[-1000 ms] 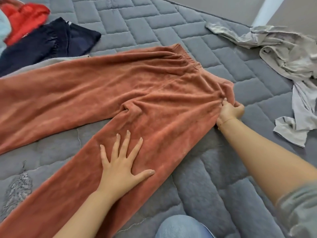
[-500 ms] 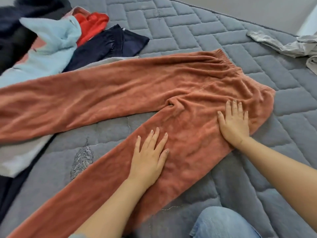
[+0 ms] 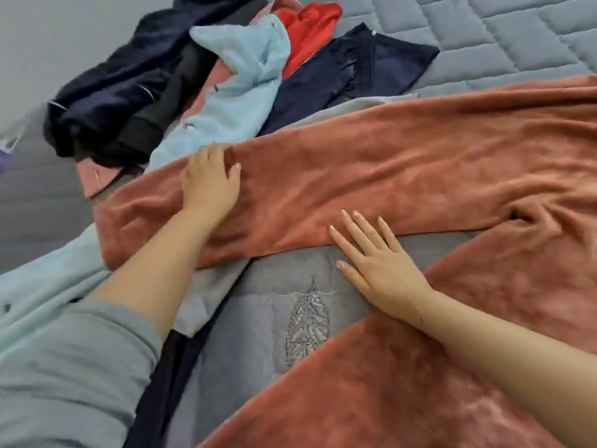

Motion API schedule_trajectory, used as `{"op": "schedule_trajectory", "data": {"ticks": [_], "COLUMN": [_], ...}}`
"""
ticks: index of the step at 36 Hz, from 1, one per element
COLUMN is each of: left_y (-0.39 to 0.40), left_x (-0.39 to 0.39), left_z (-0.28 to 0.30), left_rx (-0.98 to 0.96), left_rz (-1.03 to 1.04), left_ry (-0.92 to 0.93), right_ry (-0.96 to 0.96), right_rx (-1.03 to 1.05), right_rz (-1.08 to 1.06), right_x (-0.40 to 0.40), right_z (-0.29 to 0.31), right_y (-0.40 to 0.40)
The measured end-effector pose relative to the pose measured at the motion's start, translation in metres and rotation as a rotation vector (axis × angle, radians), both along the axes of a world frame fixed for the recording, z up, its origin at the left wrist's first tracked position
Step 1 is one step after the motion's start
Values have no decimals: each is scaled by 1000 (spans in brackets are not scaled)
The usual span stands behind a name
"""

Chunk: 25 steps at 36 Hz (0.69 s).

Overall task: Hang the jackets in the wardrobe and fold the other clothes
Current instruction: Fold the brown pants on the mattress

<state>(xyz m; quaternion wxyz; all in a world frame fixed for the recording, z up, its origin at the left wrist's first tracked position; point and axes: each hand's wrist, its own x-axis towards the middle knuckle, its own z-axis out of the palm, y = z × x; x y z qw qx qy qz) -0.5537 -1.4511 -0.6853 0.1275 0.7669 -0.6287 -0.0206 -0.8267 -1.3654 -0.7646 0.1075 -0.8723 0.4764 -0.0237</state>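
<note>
Trousers: one rust-orange fleece pair (image 3: 403, 166) lay spread across the grey quilted bed (image 3: 517, 33), its two legs splayed apart, one running toward 9 o'clock, the other toward 6 o'clock, with the crotch at 3 o'clock.
Left hand: your left hand (image 3: 210, 182) rested on the upper edge of the far leg near its cuff, at 10 o'clock; fingers curled over that edge, so you appeared to be grasping the fabric, though the fingertips were hidden.
Right hand: your right hand (image 3: 378, 263) lay flat, fingers straight and spread, released, grasping nothing; its fingertips touched the lower edge of the far leg, its palm on the bed between the two legs.
Other clothes: a heap at 11 to 12 o'clock held one light blue fleece garment (image 3: 239, 92), one red (image 3: 307, 30), one navy (image 3: 352, 76), one dark bundle (image 3: 122, 98) and one pink piece (image 3: 97, 182).
Sleeve: one grey sleeve (image 3: 71, 376) covered your left upper arm at 7 o'clock.
</note>
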Motion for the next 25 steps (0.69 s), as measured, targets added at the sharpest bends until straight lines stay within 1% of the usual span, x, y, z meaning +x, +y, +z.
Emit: {"op": "schedule_trajectory", "data": {"ticks": [3,4,7,9,11,12,13,14,17,18,19,20,21,23,24,25], "left_y": [-20,-22,-19,-5,21,38,57,80,156,181,206,229,250,288,302,315], "left_x": [33,40,49,44,33,27,19,10,-21,-31,-40,-47,-53,-63,-66,-68], "left_z": [2,4,12,20,31,38,44,51,61,60,55,47,38,19,10,1], "left_rx": [180,204,103,35,-40,-87,-135,-173,-226,-221,-204,-165,-101,121,235,293], "left_rz": [53,57,-42,-123,-184,-212,-244,-280,-383,-411,-440,-459,-463,-415,-369,-329], "left_ry": [-57,-53,-24,-40,-72,-81,-80,-69,-30,-32,-37,-52,-54,-1,41,66], "right_ry": [2,-10,-21,-40,-116,-206,-343,-527,-1142,-1306,-1435,-1513,-1539,-1529,-1519,-1509], "right_rx": [-19,-14,10,26,99,161,259,385,774,853,875,845,792,716,714,734], "right_rz": [-50,-53,-30,-28,-44,-66,-126,-238,-707,-826,-901,-936,-950,-983,-1004,-1023], "right_x": [4,4,3,2,2,3,4,6,7,4,-1,-8,-15,-28,-33,-36], "right_z": [-7,-7,-5,-3,1,4,9,18,46,52,56,58,58,55,53,50], "right_y": [2,2,1,1,3,5,9,15,39,48,56,66,77,104,117,130]}}
